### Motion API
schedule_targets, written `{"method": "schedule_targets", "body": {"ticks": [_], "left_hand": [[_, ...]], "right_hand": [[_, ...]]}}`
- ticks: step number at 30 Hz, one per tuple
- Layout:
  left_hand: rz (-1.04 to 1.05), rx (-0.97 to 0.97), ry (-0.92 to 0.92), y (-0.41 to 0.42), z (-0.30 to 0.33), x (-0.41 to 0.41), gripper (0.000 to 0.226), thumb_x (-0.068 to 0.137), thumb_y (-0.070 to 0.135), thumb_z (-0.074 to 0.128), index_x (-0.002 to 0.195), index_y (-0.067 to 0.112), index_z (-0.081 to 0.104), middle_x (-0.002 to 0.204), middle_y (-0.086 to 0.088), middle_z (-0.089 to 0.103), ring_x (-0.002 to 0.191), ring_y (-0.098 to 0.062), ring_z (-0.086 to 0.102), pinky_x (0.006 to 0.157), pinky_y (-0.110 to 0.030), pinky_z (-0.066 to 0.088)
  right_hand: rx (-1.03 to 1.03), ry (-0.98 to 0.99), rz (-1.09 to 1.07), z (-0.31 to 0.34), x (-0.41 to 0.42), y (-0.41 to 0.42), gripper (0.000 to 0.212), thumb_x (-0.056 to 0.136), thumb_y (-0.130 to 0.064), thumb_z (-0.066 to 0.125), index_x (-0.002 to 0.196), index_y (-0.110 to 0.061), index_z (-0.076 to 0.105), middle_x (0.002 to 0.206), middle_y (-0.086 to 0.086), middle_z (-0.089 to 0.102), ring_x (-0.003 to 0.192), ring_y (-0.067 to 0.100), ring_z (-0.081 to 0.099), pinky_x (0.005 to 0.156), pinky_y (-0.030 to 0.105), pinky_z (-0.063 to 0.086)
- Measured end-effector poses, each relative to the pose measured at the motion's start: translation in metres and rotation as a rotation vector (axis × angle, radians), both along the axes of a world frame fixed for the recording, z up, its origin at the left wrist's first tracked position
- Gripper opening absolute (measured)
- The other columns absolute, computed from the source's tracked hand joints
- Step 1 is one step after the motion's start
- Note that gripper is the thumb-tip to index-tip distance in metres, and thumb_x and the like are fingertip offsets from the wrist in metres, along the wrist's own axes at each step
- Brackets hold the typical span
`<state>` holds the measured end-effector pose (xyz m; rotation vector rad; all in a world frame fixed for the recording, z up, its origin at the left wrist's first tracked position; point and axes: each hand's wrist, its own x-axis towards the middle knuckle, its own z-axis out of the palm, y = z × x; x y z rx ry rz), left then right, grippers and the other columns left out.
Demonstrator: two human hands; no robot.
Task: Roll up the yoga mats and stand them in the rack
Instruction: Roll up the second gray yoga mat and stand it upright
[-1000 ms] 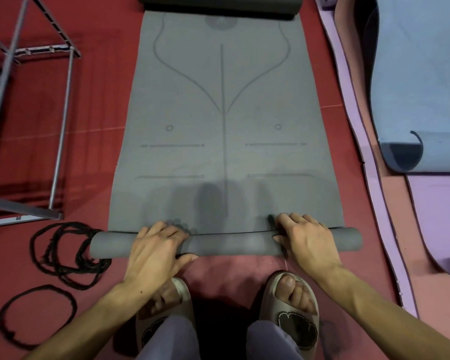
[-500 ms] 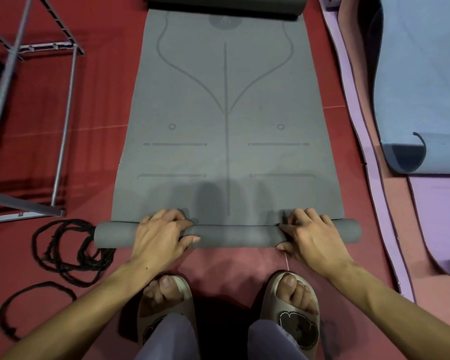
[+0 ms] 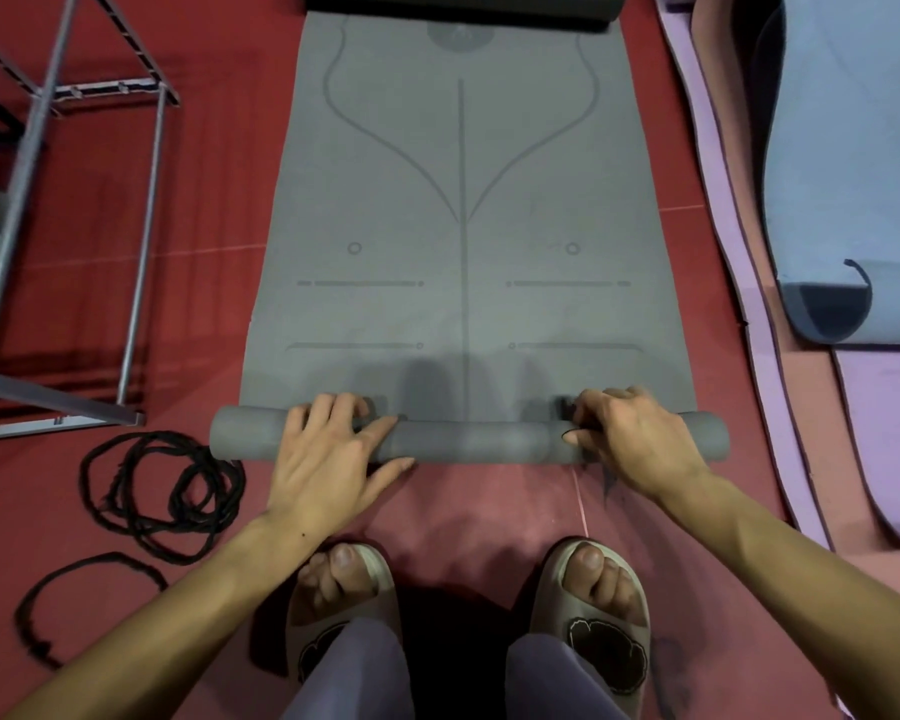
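Note:
A grey yoga mat (image 3: 463, 200) with printed alignment lines lies flat on the red floor, running away from me. Its near end is wound into a tight roll (image 3: 474, 441) lying crosswise just in front of my feet. My left hand (image 3: 333, 454) grips the left part of the roll, fingers over the top and thumb on the near side. My right hand (image 3: 640, 444) holds the right part, fingertips curled over the roll's far side. The metal rack (image 3: 146, 200) stands at the left, its inside mostly out of view.
Black cord loops (image 3: 167, 491) lie on the floor left of the roll. A blue mat (image 3: 853, 174), its near end curled, and purple mats (image 3: 884, 407) lie at the right. A dark rolled end (image 3: 458, 7) crosses the grey mat's far end. My slippered feet (image 3: 344, 605) stand behind the roll.
The roll has moved away from me along the mat, and both hands have travelled forward with it. More red floor shows between the roll and my feet.

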<state>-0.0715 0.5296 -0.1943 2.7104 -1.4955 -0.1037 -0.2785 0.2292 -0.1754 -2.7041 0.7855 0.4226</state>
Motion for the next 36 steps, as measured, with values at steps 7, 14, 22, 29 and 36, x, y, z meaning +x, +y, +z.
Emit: {"method": "schedule_targets", "body": {"ticks": [7, 14, 22, 29, 36], "left_hand": [[0.083, 0.057, 0.059, -0.021, 0.006, 0.012, 0.049, 0.086, 0.070, 0.063, 0.126, 0.040, 0.070, 0.104, 0.009, 0.065, 0.099, -0.023, 0.061, 0.083, -0.042, 0.048], [0.135, 0.014, 0.072, -0.026, 0.004, 0.014, 0.038, 0.088, 0.061, 0.066, 0.108, 0.029, 0.062, 0.093, 0.002, 0.070, 0.090, -0.030, 0.065, 0.075, -0.042, 0.054], [0.138, -0.096, 0.104, -0.017, -0.002, 0.020, 0.050, 0.091, 0.066, 0.053, 0.111, 0.027, 0.077, 0.110, -0.001, 0.059, 0.100, -0.029, 0.052, 0.085, -0.044, 0.052], [0.044, -0.051, -0.043, -0.013, 0.002, 0.013, 0.056, 0.098, 0.059, 0.058, 0.135, 0.017, 0.066, 0.111, -0.004, 0.063, 0.102, -0.031, 0.057, 0.099, -0.045, 0.046], [0.048, 0.018, 0.035, -0.018, 0.000, 0.027, 0.059, 0.084, 0.054, 0.079, 0.130, 0.019, 0.068, 0.120, -0.005, 0.064, 0.110, -0.031, 0.057, 0.100, -0.046, 0.047]], "right_hand": [[-0.230, -0.232, 0.055, -0.020, -0.020, 0.017, 0.032, 0.101, -0.048, 0.059, 0.119, -0.024, 0.069, 0.102, -0.004, 0.060, 0.094, 0.025, 0.056, 0.074, 0.040, 0.052], [-0.196, -0.279, 0.138, -0.023, -0.029, 0.007, 0.052, 0.092, -0.058, 0.067, 0.128, -0.020, 0.067, 0.116, -0.006, 0.066, 0.103, 0.023, 0.058, 0.087, 0.041, 0.055], [-0.144, -0.287, 0.129, -0.032, -0.024, -0.006, 0.057, 0.094, -0.057, 0.063, 0.138, -0.021, 0.069, 0.123, 0.003, 0.055, 0.100, 0.029, 0.050, 0.091, 0.045, 0.055], [-0.096, -0.136, 0.154, -0.015, 0.000, -0.024, 0.053, 0.093, -0.066, 0.055, 0.136, -0.036, 0.059, 0.111, -0.010, 0.064, 0.107, 0.020, 0.058, 0.100, 0.039, 0.042], [-0.233, -0.266, 0.057, -0.024, -0.006, -0.004, 0.028, 0.097, -0.037, 0.069, 0.119, -0.021, 0.069, 0.112, 0.005, 0.053, 0.098, 0.030, 0.048, 0.084, 0.048, 0.051]]}}
